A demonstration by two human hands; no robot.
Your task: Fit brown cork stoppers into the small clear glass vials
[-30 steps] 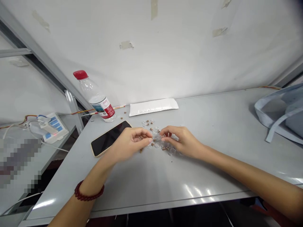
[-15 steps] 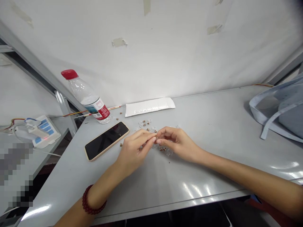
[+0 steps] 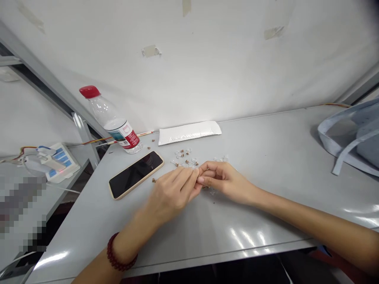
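Note:
My left hand [image 3: 174,189] and my right hand [image 3: 222,179] meet fingertip to fingertip above the grey table [image 3: 260,157]. Both are closed in a pinch. Whatever sits between the fingers is too small and too hidden to make out. Around and behind the hands lie several tiny clear glass bottles with brown stoppers [image 3: 194,162]. More clear pieces [image 3: 212,191] show just under my right hand. Loose brown stoppers [image 3: 153,180] are scattered to the left. A dark red bead bracelet [image 3: 114,252] circles my left wrist.
Left of the hands lies a phone [image 3: 136,174], screen up. Behind it stands a plastic bottle with a red cap [image 3: 128,136]. A white padded envelope [image 3: 189,133] rests near the wall. A blue-grey fabric bag [image 3: 361,142] is at the right, a power strip [image 3: 63,161] at far left.
My left hand has rotated, its back now turned more upward and its fingers curled over the right fingertips. My right hand stays pinched in nearly the same place. The view has shifted slightly.

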